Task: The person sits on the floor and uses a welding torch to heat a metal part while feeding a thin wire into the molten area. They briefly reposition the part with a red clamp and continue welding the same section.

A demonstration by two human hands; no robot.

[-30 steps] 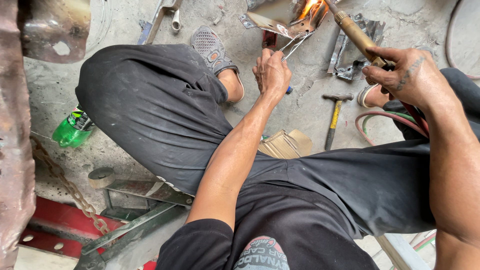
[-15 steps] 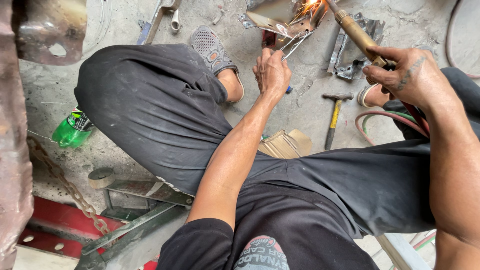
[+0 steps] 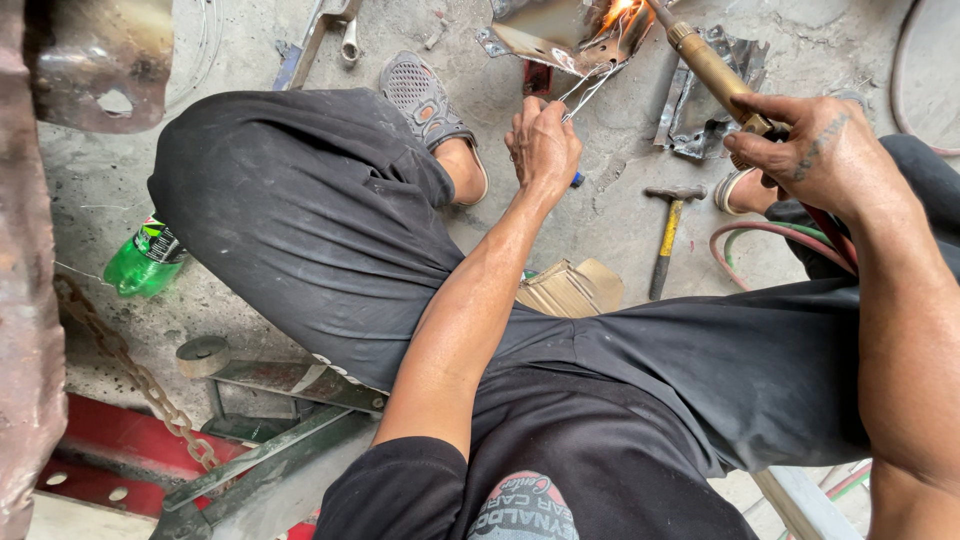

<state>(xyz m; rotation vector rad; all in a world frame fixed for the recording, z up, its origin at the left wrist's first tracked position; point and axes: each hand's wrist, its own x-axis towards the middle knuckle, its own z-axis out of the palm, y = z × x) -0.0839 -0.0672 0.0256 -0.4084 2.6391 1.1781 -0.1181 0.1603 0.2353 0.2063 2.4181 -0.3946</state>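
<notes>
The person squats on a concrete floor (image 3: 620, 230), brazing or welding a bent piece of sheet metal (image 3: 545, 30); the step in hand looks like the heating and feeding itself, since a flame (image 3: 618, 14) burns at the metal's edge. The right hand (image 3: 825, 150) is wrapped tight around the brass torch (image 3: 712, 68), whose tip points up and left into the flame; the left hand (image 3: 543, 148) is closed on thin filler wire (image 3: 590, 85), which runs from the fingers up to the heated spot. The sheet metal lies just beyond both hands, touched only by wire and flame; a hammer (image 3: 668, 225) lies on the floor between them, untouched. The next move probably calls for steady hands, the wire tip held in the glow and the torch angle unchanged.
</notes>
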